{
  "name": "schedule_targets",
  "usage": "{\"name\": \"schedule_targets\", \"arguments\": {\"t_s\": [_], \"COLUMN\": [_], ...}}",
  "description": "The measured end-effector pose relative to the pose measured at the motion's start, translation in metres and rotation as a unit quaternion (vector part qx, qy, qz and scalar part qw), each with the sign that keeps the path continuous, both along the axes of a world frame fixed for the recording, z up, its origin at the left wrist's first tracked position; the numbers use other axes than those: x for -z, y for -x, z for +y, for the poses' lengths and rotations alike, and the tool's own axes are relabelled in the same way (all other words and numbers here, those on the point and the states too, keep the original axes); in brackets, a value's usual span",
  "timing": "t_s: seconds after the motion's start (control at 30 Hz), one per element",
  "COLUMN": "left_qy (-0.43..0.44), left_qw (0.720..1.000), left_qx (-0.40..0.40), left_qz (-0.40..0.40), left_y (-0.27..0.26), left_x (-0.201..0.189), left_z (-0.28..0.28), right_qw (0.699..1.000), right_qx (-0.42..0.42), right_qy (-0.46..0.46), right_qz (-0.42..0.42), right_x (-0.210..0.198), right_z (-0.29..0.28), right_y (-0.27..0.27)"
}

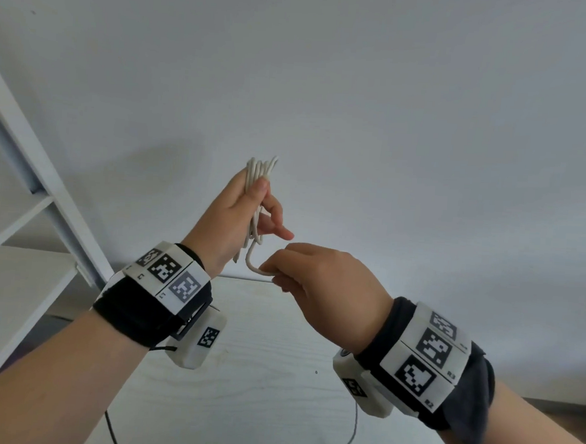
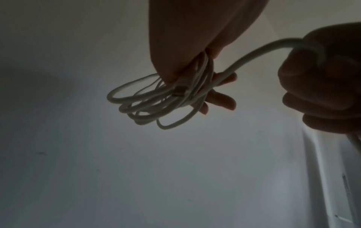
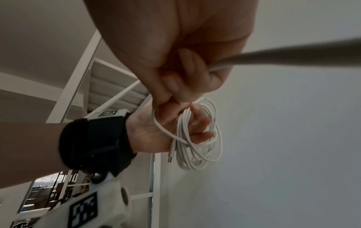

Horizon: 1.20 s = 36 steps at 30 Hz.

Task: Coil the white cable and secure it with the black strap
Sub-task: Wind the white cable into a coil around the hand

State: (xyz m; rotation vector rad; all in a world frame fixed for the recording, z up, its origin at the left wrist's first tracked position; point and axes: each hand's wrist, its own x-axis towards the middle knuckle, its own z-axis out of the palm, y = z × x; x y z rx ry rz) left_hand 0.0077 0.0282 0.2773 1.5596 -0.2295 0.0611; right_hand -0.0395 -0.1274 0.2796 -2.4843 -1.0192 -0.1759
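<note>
Plain grey-white wall (image 1: pixel 394 108) fills most of the head view, with a pale wood-grain table (image 1: pixel 268 374) down below and a white shelving frame (image 1: pixel 30 178) off to the left side. Both hands are raised above the table, right next to each other but not quite touching as far as I can see. Left hand (image 1: pixel 237 218) has the white cable (image 1: pixel 258 185) bunched into several loops, thumb pressed down on the bundle and fingers curled round it, loops poking out past the top of the hand. In the right wrist view you can see the loops hanging out past the palm and one plug end (image 3: pixel 169 158) dangling loose beside them. Right hand (image 1: pixel 315 278) sits just below and to the right, fingers curled and pinching the free run of the cable, which curves in a short bend from the coil down into that grip. Left wrist view is pretty dark, but the same loops and the strand going over to the right hand show up there too. Both wrists wear black bands with white marker blocks (image 1: pixel 423 360)
</note>
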Motion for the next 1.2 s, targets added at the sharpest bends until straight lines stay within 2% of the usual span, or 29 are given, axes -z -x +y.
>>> {"name": "schedule_targets", "arguments": {"t_s": [0.23,0.4,0.53,0.8,1.0,1.2], "left_qy": [-0.004,-0.08,-0.059,-0.02,0.015,-0.005], "left_qw": [1.0,0.996,0.992,0.985,0.976,0.973], "left_qx": [0.018,0.029,0.094,0.135,0.189,0.204], "left_qz": [0.02,0.025,0.058,0.106,0.103,0.111], "left_y": [0.006,0.014,0.024,0.028,0.034,0.037], "left_x": [-0.001,0.001,0.001,0.01,0.013,0.012], "left_z": [-0.003,-0.005,-0.011,-0.013,-0.013,-0.012], "right_qw": [0.997,0.991,0.988,0.991,0.989,0.982], "right_qx": [-0.029,-0.013,0.017,0.061,0.074,0.072], "right_qy": [-0.052,-0.123,-0.138,-0.108,-0.123,-0.155], "right_qz": [-0.055,-0.049,-0.061,-0.056,-0.029,0.082], "right_x": [0.005,-0.008,-0.02,-0.032,-0.034,-0.031], "right_z": [0.004,-0.002,-0.006,-0.018,-0.028,-0.035], "right_y": [-0.003,-0.015,-0.024,-0.039,-0.05,-0.056]}}
